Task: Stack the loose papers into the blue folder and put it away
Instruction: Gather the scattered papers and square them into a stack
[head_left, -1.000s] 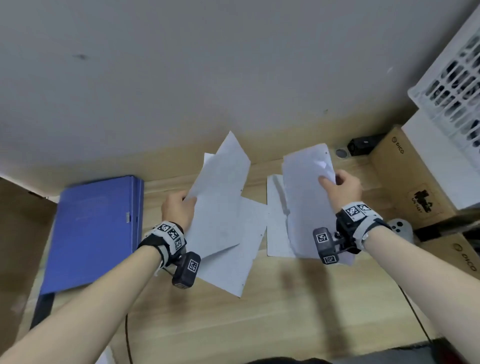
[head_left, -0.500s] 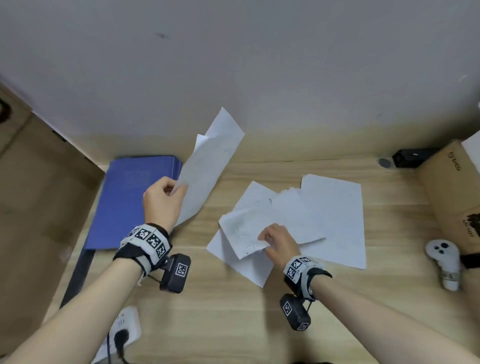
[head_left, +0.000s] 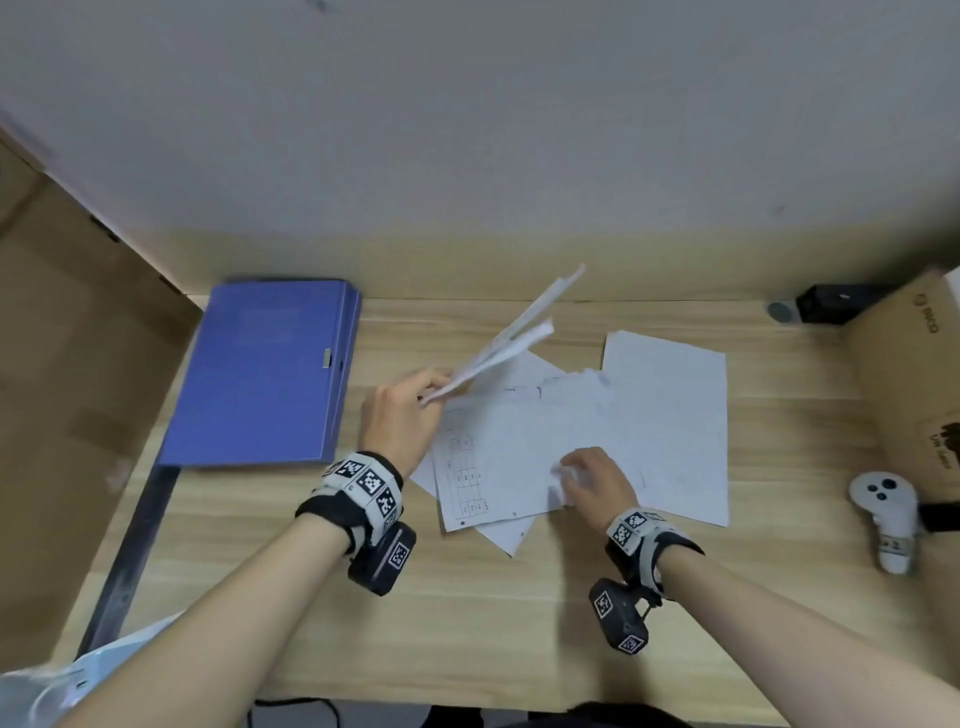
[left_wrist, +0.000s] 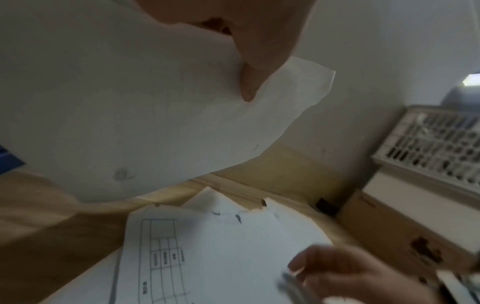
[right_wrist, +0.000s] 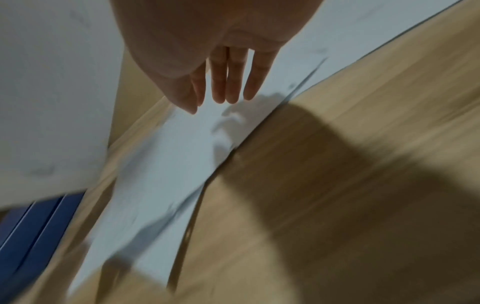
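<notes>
The closed blue folder (head_left: 270, 374) lies flat at the desk's left. My left hand (head_left: 431, 389) pinches a few lifted white sheets (head_left: 511, 340), seen nearly edge-on, just right of the folder. In the left wrist view the thumb (left_wrist: 249, 82) presses on those sheets (left_wrist: 155, 113). Several loose papers (head_left: 670, 415) overlap on the desk in the middle, one with a printed table (left_wrist: 166, 261). My right hand (head_left: 571, 473) rests on that pile with its fingers (right_wrist: 226, 82) straight, holding nothing. The folder's edge (right_wrist: 26, 236) shows in the right wrist view.
A white controller (head_left: 883, 519) lies at the right, beside a cardboard box (head_left: 914, 374). A black device (head_left: 831, 304) sits at the back right. Cardboard (head_left: 78, 364) walls the left side. A white crate (left_wrist: 436, 144) stands above the box. A plastic bag (head_left: 78, 680) is at the front left.
My right hand laid its sheet down on the pile and now rests flat on it. My left hand moved right with its sheets, away from the folder toward the pile.
</notes>
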